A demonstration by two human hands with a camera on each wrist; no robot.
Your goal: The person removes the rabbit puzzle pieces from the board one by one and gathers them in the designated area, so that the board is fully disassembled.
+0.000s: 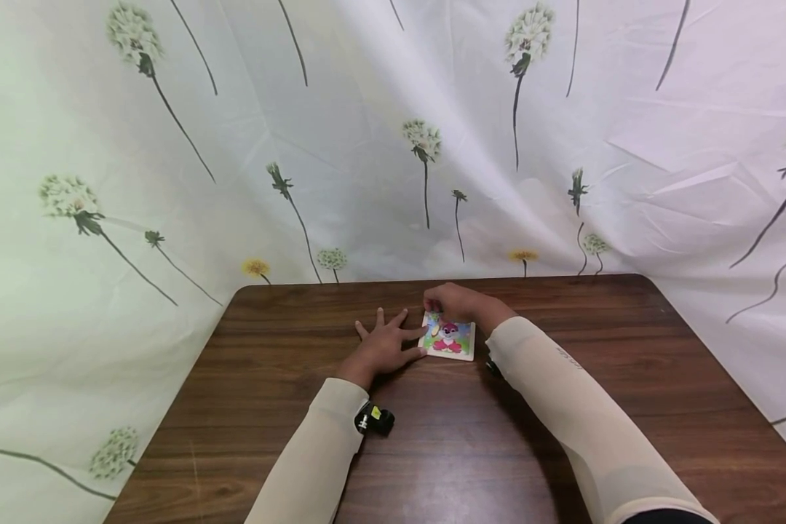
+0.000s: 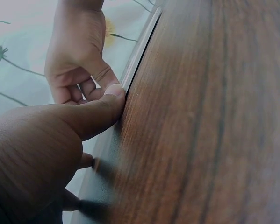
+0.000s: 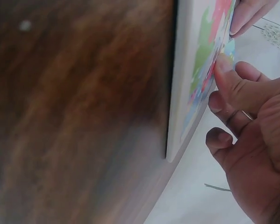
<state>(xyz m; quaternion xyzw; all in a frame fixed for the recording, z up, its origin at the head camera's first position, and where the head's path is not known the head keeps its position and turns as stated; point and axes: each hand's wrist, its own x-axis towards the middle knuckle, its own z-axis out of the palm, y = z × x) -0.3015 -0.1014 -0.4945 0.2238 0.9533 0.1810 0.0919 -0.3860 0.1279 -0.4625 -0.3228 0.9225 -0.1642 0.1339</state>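
Observation:
A square picture puzzle (image 1: pixel 450 343) with a pink cartoon animal lies flat on the table, its pale border showing along the near side. My left hand (image 1: pixel 383 347) is spread on the tabletop, with thumb and forefinger against the puzzle's left edge. Over the puzzle's far part, my right hand (image 1: pixel 454 301) bends down and covers the upper picture. In the right wrist view, its thumb and forefinger pinch a small blue-green puzzle piece (image 3: pixel 230 48) that stands up from the picture; the other fingers curl loosely. The left wrist view shows both thumbs close together by the puzzle's thin side (image 2: pixel 142 46).
The brown wood-grain table (image 1: pixel 288 451) has rounded far corners. Behind its far edge hangs a pale cloth (image 1: pixel 367 182) printed with dandelions. A small black wrist camera (image 1: pixel 376 420) sits at my left sleeve.

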